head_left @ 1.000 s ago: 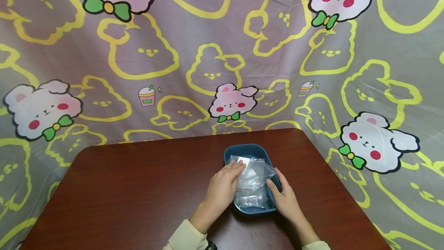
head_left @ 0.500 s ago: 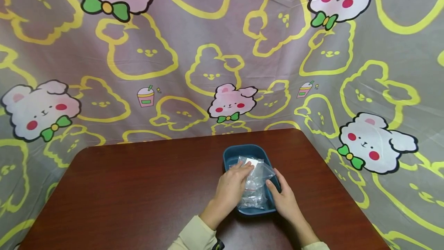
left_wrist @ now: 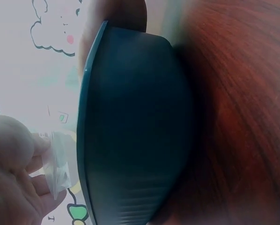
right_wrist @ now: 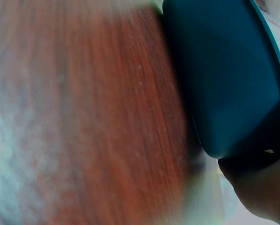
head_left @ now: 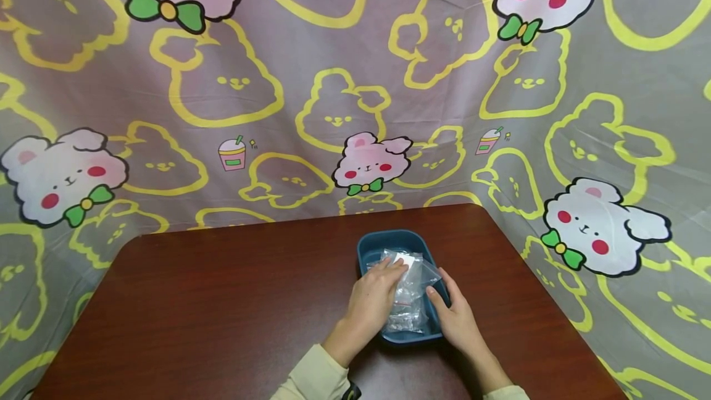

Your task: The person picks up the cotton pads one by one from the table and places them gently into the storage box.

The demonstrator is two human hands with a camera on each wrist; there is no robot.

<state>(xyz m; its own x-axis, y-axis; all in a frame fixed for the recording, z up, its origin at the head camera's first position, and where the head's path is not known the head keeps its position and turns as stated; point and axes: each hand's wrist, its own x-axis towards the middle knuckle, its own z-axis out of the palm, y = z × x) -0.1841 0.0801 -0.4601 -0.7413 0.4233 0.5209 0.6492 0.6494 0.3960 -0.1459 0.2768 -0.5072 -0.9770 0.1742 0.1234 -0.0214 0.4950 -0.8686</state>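
Head view: Your left hand [head_left: 371,301] reaches into the blue tray [head_left: 368,250] on the wooden table [head_left: 222,301], fingers laid on clear plastic bags [head_left: 408,292], seemingly pinching one. Your right hand [head_left: 457,316] rests against the tray's right rim, likely to steady it; fingers relaxed, gripping nothing.
Backdrop: A cartoon-bear cloth [head_left: 222,91] hangs behind the table.
Left wrist view: Your fingers [left_wrist: 18,164] pinch a clear bag [left_wrist: 55,161] above the tray's outer wall [left_wrist: 135,131].
Right wrist view: Tray wall [right_wrist: 224,75] fills the frame over blurred table; your hand's grip cannot be told here.
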